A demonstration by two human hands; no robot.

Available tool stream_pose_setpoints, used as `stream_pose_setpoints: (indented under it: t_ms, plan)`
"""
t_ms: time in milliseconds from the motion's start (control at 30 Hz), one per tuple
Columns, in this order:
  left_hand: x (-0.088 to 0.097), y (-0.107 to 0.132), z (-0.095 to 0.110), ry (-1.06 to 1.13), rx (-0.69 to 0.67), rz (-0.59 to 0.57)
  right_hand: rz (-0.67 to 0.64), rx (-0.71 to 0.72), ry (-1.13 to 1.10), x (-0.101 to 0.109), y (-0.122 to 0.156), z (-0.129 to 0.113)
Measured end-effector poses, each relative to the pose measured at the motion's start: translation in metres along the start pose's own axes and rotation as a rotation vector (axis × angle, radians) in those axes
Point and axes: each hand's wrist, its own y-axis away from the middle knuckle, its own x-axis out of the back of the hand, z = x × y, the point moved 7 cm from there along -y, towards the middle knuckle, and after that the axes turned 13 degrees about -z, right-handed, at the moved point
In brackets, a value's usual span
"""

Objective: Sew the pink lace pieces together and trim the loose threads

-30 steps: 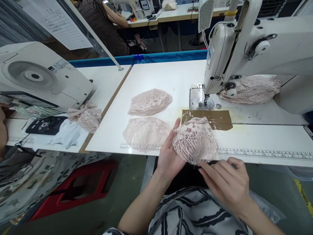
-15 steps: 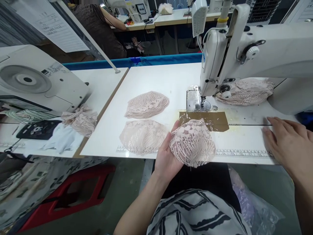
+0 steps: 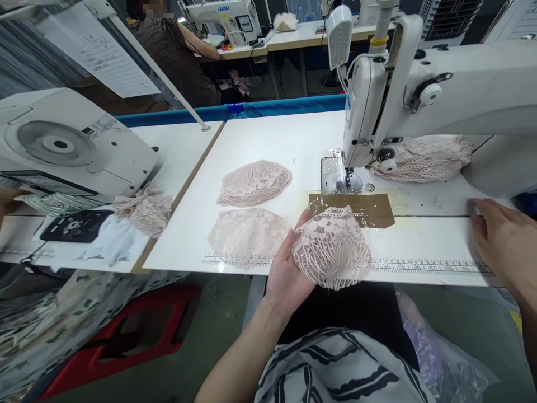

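Observation:
In my left hand lies a pale pink lace bra cup, domed side up, at the table's front edge. The thumb rests along its left rim and the other fingers are hidden beneath it. My right hand is at the table's right side, open, fingers stretched out over the white top with nothing visible in it. Left of the held cup, a second lace cup sits behind a paler lace piece. The sewing machine's needle area stands behind the held cup.
Brown tape covers part of the tabletop before the needle plate. More lace pieces are piled under the sewing machine arm. At left stand another machine and a lace bundle. A person sits beyond the blue edge.
My right hand has slid right along the table, away from the held cup. My left hand keeps the same hold. The whole view has shifted slightly.

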Motion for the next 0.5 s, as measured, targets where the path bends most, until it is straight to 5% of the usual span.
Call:
stream_pose_setpoints:
  t_ms: [267, 500]
  plan:
    - [-0.002, -0.002, 0.0, 0.009, 0.018, -0.004, -0.04, -0.11, -0.098, 0.005, -0.003, 0.004]
    - [0.002, -0.007, 0.001, 0.089, 0.028, -0.165, -0.142, -0.315, -0.155, 0.019, -0.01, 0.044]
